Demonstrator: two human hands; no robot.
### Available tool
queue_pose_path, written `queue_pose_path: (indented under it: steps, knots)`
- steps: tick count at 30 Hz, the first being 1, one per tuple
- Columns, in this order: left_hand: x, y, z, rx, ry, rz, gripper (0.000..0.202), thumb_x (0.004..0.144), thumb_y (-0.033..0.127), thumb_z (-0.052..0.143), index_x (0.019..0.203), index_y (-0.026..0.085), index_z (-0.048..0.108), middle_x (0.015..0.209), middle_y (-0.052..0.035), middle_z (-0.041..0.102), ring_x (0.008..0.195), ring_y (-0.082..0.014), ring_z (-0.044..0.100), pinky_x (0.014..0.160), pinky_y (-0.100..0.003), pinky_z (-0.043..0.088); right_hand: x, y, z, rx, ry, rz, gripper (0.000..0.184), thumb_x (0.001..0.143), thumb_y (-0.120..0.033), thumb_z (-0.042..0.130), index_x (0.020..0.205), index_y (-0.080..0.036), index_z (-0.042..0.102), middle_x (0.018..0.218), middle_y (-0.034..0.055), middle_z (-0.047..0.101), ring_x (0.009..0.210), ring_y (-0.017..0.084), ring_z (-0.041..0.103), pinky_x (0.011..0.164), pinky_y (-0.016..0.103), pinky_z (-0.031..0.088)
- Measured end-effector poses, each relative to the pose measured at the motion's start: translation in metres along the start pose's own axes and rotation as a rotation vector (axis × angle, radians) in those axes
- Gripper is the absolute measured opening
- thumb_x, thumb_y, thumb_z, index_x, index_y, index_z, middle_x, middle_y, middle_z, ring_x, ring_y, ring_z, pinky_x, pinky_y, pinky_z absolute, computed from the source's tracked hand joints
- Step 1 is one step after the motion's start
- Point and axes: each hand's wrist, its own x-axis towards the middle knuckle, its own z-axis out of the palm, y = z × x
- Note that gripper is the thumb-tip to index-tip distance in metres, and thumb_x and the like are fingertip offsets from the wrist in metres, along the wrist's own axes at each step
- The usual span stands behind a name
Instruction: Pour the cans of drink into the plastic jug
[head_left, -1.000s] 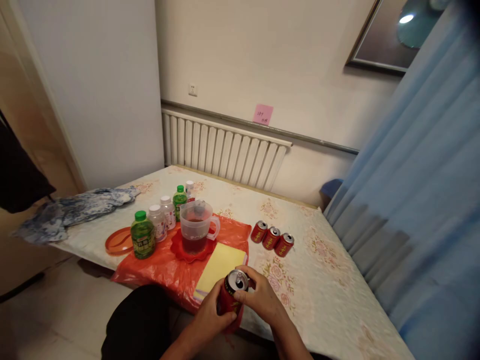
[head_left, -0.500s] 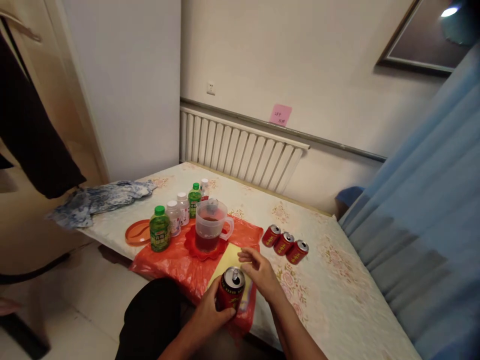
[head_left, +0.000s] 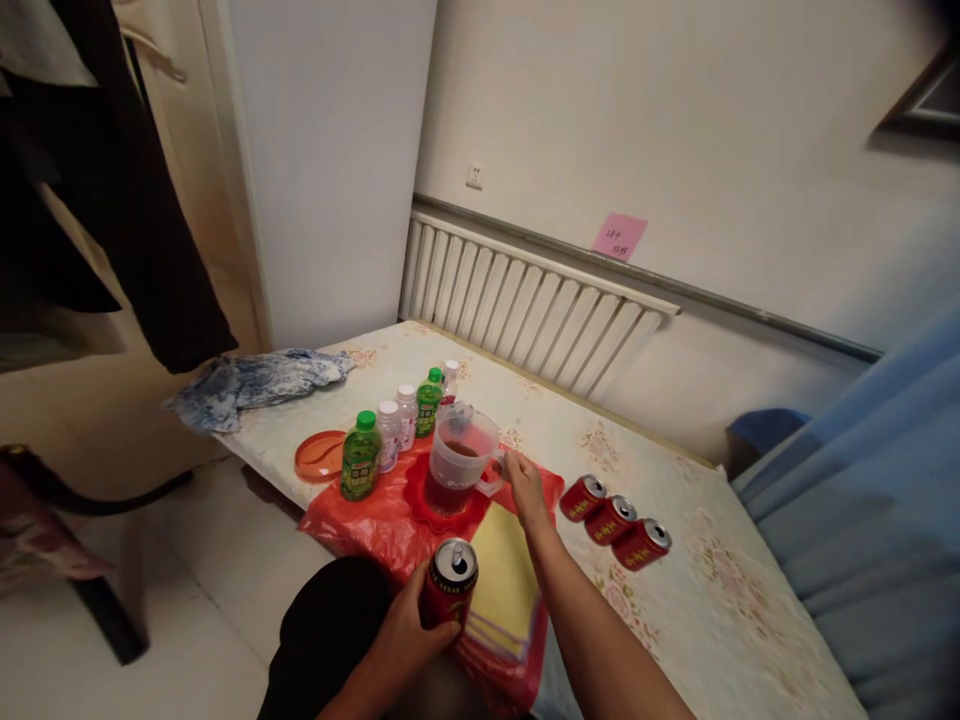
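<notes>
My left hand (head_left: 409, 630) is wrapped round an opened red drink can (head_left: 450, 585), held upright near the table's front edge. My right hand (head_left: 523, 482) has its fingers closed on the handle of a clear plastic pitcher (head_left: 459, 462). Dark reddish liquid fills the lower part of the pitcher, which appears to stand on a red scalloped dish (head_left: 420, 505). Beneath lie a red plastic sheet (head_left: 352, 525) and a folded yellow cloth (head_left: 504, 570). Three more opened red cans (head_left: 613, 520) stand in a row to the right.
Left of the pitcher are green-capped bottles (head_left: 361, 460) and white-capped bottles (head_left: 388, 437). An orange lid (head_left: 319, 456) lies at the table's left edge, near a crumpled blue-and-white cloth (head_left: 262, 383). A radiator (head_left: 525, 300) runs behind; a blue curtain (head_left: 855, 480) hangs at right.
My right hand has moved from above the can to the pitcher's handle and closed on it. My left hand keeps hold of the can. The view has turned left.
</notes>
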Motion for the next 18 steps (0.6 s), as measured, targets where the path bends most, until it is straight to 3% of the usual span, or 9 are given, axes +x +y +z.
queue_pose_path:
  steps: [6, 13, 18]
  knots:
    - [0.005, 0.001, -0.012, -0.006, 0.035, -0.018, 0.076, 0.055, 0.019, 0.068, 0.128, 0.013, 0.048, 0.128, -0.0140, 0.061, 0.121, -0.0321, 0.054, 0.107, -0.044, 0.039, 0.008, 0.010, 0.016, 0.066, -0.011, 0.032, 0.045, 0.087, -0.054, 0.043, 0.057, -0.021, 0.048, 0.053, -0.0030, 0.051, 0.052, 0.014, 0.048, 0.056, 0.027, 0.040]
    - [0.012, 0.007, -0.029, -0.017, 0.099, -0.054, 0.076, 0.054, 0.020, 0.070, 0.127, 0.013, 0.050, 0.124, -0.0134, 0.063, 0.117, -0.0319, 0.057, 0.103, -0.044, 0.042, 0.016, 0.006, 0.037, 0.142, 0.111, 0.066, 0.036, 0.083, -0.046, 0.046, 0.057, -0.024, 0.034, 0.049, -0.0085, 0.032, 0.043, 0.010, 0.028, 0.044, 0.025, 0.026]
    - [0.011, 0.011, -0.039, -0.031, 0.126, -0.072, 0.076, 0.053, 0.021, 0.073, 0.126, 0.014, 0.052, 0.125, -0.0127, 0.063, 0.118, -0.0321, 0.056, 0.103, -0.044, 0.042, 0.023, -0.017, 0.041, 0.176, 0.199, 0.063, 0.036, 0.081, -0.045, 0.049, 0.056, -0.024, 0.036, 0.047, -0.0088, 0.032, 0.043, 0.010, 0.029, 0.044, 0.025, 0.028]
